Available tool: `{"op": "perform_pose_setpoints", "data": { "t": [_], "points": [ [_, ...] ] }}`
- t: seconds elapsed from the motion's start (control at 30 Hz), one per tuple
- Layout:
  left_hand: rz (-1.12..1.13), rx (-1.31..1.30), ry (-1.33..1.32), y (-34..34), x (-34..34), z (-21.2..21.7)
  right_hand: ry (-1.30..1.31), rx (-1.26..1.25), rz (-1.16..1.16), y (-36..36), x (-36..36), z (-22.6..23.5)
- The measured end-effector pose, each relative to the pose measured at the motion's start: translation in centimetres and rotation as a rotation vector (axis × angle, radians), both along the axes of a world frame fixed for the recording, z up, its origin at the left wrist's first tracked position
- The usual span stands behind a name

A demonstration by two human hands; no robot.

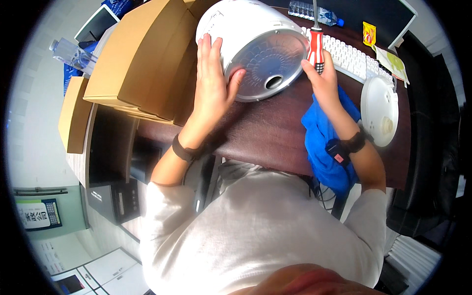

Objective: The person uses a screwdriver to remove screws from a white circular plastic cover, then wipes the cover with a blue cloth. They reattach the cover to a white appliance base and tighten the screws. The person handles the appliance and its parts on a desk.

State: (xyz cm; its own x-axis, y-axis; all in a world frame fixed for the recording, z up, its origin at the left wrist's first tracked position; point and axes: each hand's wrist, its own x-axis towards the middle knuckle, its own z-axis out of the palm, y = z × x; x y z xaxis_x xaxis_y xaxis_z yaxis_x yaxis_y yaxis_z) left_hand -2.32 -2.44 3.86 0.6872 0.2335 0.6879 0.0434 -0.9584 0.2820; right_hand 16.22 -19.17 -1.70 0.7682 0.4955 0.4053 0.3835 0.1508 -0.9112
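Observation:
A white cylindrical appliance body lies tilted on the brown desk, its round end toward me. That end carries a shiny metal plate with an oval hole low on it. My left hand rests along the body's left side, fingers stretched out and thumb near the plate's rim. In my right hand, closed around the red-and-white striped handle, is a screwdriver; its shaft points up, away from me. The screwdriver stands just right of the plate's edge. Beneath my right forearm lies a blue cloth.
Brown cardboard boxes crowd the left side. A white keyboard sits behind my right hand, with a water bottle and a yellow packet beyond. A white round cover lies by the desk's right edge.

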Motion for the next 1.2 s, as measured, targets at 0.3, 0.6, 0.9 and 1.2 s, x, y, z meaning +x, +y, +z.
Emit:
{"op": "perform_pose_setpoints", "data": {
  "t": [0.3, 0.6, 0.9, 1.2],
  "points": [
    [0.007, 0.131, 0.028, 1.1, 0.8, -1.0, 0.025, -0.05, 0.057, 1.1, 2.4, -2.7],
    [0.033, 0.163, 0.022, 1.6, 2.5, 0.0, 0.105, -0.232, 0.089, -2.9, 1.6, 0.9],
    [-0.022, 0.111, 0.176, 0.9, 3.2, 4.4, -0.326, -0.494, -0.005, -8.4, -2.1, 5.4],
    [-0.066, 0.316, 0.253, 0.7, 7.3, 5.7, -0.368, -0.524, -0.02, -8.2, -3.0, 7.4]
  ]
}}
